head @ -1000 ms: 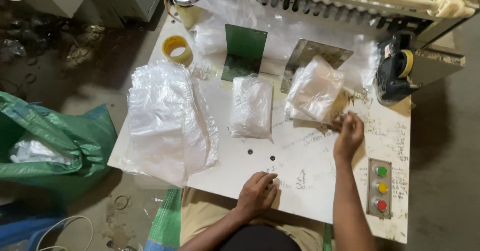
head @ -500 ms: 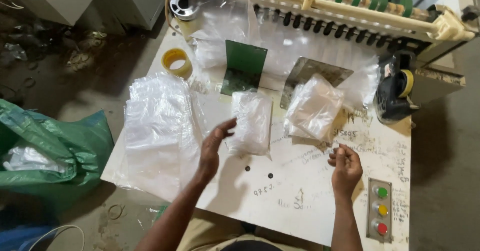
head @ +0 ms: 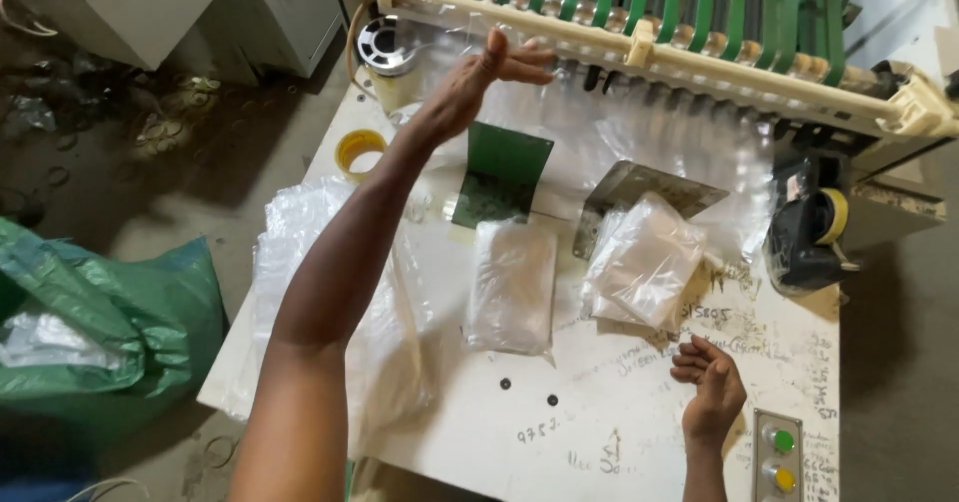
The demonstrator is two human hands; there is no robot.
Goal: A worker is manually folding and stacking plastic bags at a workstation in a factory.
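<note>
White tabletop [head: 639, 432], scuffed and scribbled with pen marks, stands on a grimy concrete floor, with a green-belted roller machine [head: 699, 32] along its far edge.

Change since half a second ago: my left hand [head: 479, 82] has left the middle stack of bags [head: 511, 284] and risen to the machine's outfeed, arm stretched long across the tabletop. Fingers are spread and flat, not closed on anything, touching or just short of the clear plastic film [head: 619, 132] hanging from the rollers; I cannot tell which. I read this as a reach for fresh film at the source.

Right hand [head: 711, 387] has hardly shifted: it rests low on the tabletop, fingers loosely curled, holding nothing, just below the tilted stack of bags [head: 644, 262].

Materials: film is thin, glossy and wrinkled; stacks are milky and soft-edged. A looser heap of plastic [head: 300, 262] drapes off the left edge. Green card [head: 499, 172] stands rigid, and a grey metal plate [head: 639, 187] props up the tilted stack. Yellow tape roll [head: 360, 149], black tape dispenser [head: 809, 237], green sack [head: 120, 312] on floor.
</note>
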